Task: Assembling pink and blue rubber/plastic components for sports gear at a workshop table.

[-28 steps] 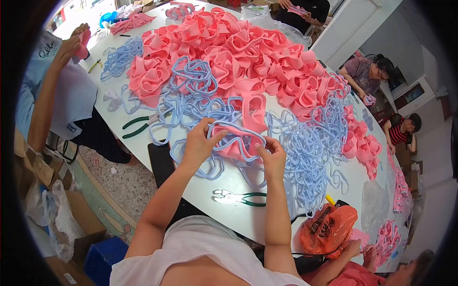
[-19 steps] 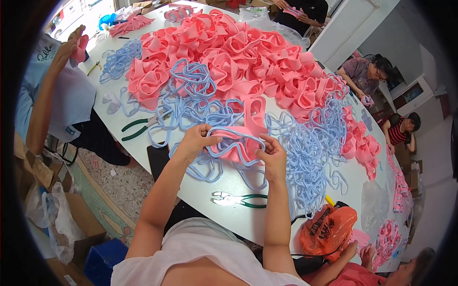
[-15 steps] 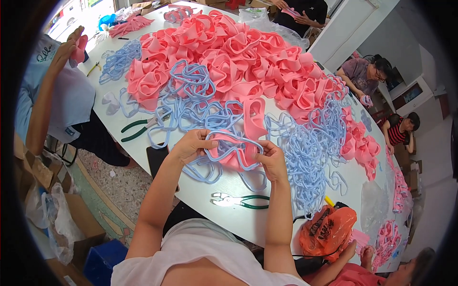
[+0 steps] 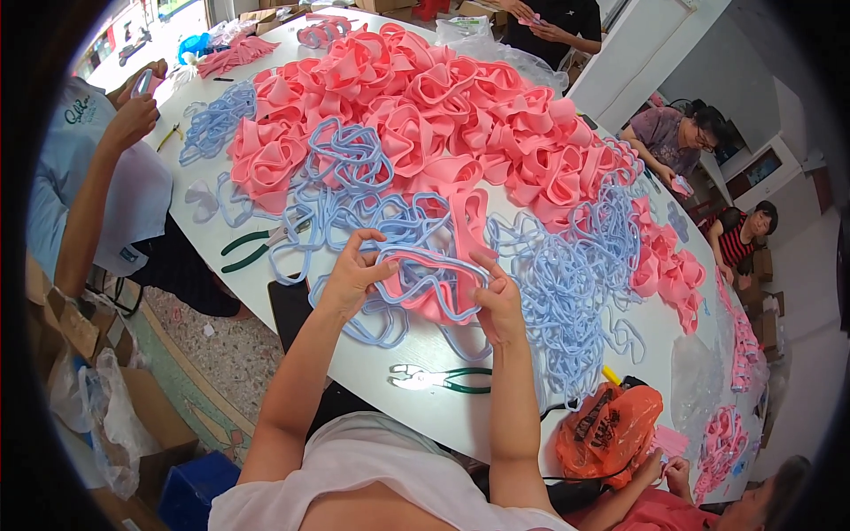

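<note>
Between my two hands is a pink, soft band-like loop with a blue rim frame (image 4: 434, 307) along its edge. My left hand (image 4: 354, 279) pinches its left end between thumb and fingers, some fingers raised. At the right end my right hand (image 4: 501, 305) grips the rim, thumb against the frame and index finger along the top. Just behind hangs or lies another pink loop (image 4: 469, 221), partly hidden by the held piece. Loose blue frames (image 4: 381, 332) lie beneath my hands. Pliers with green handles (image 4: 465, 379) rest on the white table (image 4: 372, 376) nearer to me.
A large heap of pink loops (image 4: 416, 97) covers the far table. Tangled blue frames (image 4: 567, 283) lie at right. More pliers (image 4: 248, 250) and a black phone-like slab (image 4: 289, 310) sit at left. An orange plastic bag (image 4: 611, 429) stands near right. Several people work around the table.
The held piece stays between my hands and has tilted slightly. My left fingers have lifted and spread; my right index finger has stretched up along the rim. The view has shifted slightly.
</note>
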`<control>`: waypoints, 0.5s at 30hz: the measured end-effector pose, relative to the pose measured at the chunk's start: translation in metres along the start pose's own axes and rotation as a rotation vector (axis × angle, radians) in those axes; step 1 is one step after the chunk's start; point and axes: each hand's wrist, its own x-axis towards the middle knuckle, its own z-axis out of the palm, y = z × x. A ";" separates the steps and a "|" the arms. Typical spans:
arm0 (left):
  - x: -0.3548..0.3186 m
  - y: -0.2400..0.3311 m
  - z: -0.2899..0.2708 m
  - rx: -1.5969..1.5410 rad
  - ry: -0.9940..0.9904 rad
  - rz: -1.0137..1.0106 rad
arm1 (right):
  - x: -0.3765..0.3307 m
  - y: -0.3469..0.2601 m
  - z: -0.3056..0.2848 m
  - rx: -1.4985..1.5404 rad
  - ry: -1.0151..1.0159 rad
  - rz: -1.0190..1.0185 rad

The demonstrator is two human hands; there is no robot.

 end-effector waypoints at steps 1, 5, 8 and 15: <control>0.000 0.000 0.001 0.001 -0.001 0.000 | -0.001 0.003 0.001 0.000 0.000 -0.001; -0.001 -0.011 0.001 0.262 0.162 0.220 | -0.006 0.013 0.000 -0.519 0.025 -0.232; -0.001 -0.014 0.010 0.282 0.199 0.306 | -0.006 0.014 0.000 -0.804 0.014 -0.228; 0.010 -0.011 -0.015 0.139 -0.085 -0.159 | -0.001 0.006 -0.018 -0.617 -0.013 -0.103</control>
